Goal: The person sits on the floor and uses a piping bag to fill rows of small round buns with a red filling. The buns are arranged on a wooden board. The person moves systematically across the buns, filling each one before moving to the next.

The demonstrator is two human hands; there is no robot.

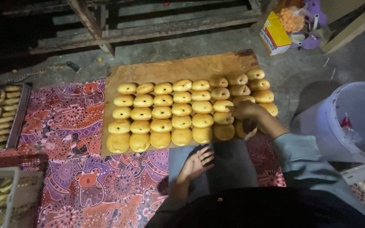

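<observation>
Down by the lap, left hand (196,162) lies palm up, fingers loose and holding nothing, while right hand (245,110) reaches onto the board (178,67), fingers curled on a bun (223,105) near the rows' right end.

Grey concrete floor (191,46), dimly lit; far side in deep shadow. Weathered wooden frame (148,29) along far edge. Patterned red-purple mat (68,126) spread over floor, left.
</observation>
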